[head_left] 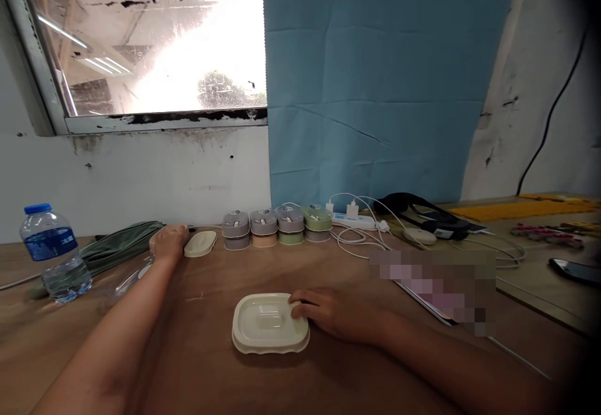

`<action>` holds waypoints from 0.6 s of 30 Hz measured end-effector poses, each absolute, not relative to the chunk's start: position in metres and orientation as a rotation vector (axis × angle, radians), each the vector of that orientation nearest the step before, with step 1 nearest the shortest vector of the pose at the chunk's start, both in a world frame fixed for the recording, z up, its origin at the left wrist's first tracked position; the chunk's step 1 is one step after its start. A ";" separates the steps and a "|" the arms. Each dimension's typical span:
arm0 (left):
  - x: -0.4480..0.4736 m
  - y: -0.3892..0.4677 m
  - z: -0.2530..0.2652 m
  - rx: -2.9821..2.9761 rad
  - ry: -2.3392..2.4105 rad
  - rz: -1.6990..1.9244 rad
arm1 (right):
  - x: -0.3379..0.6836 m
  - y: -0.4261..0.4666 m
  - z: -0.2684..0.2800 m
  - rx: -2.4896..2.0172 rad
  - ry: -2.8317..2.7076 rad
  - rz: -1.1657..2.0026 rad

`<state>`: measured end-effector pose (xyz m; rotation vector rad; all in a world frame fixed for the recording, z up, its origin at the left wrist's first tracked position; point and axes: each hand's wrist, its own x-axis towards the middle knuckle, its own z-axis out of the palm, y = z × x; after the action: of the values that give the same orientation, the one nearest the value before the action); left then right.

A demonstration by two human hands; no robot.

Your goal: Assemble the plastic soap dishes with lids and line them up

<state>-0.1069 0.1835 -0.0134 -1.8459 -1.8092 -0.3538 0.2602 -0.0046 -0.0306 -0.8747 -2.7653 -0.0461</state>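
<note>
A cream plastic lid (251, 338), rounded-rectangular with a raised grip in its middle, lies on the brown table in front of me. My right hand (323, 313) is at its right edge, with fingers curled over the rim. Farther off to the left, my left hand (169, 241) reaches beside a dark green pouch (119, 249). Its fingers are bent, and whatever they hold is hidden. Just right of that hand sits a second, smaller-looking cream lid (201, 244). Clear plastic (134, 280) lies partly behind my left forearm.
A water bottle (54, 252) stands at the left. Several small two-tone round containers (235, 230) line the wall. To their right are a power strip (354, 221) with white cables, a black strapped device (429, 218), a blurred-out slab (432, 290) and a phone (575, 271).
</note>
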 end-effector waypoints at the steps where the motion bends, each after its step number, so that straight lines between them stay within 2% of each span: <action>1: -0.107 0.182 -0.011 -1.839 -1.791 -0.377 | 0.261 -0.004 -0.031 -0.878 -2.765 -0.035; 6: -0.104 0.171 0.010 -1.828 -1.667 -0.517 | 0.261 -0.004 -0.031 -0.906 -2.769 -0.036; 10: -0.081 0.127 0.017 -1.905 -1.441 -0.697 | 0.263 -0.003 -0.032 -0.857 -2.755 -0.115; 13: -0.050 0.072 0.005 -2.104 -1.106 -0.933 | 0.266 -0.002 -0.034 -0.833 -2.667 -0.233; 18: -0.016 0.010 -0.024 -2.428 -0.833 -1.241 | 0.273 0.001 -0.037 -0.828 -2.425 -0.402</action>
<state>-0.0159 0.0102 -0.0243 -2.4277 -0.8328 -1.2410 0.2727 0.0011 -0.0366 -0.8282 -2.4254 -0.4020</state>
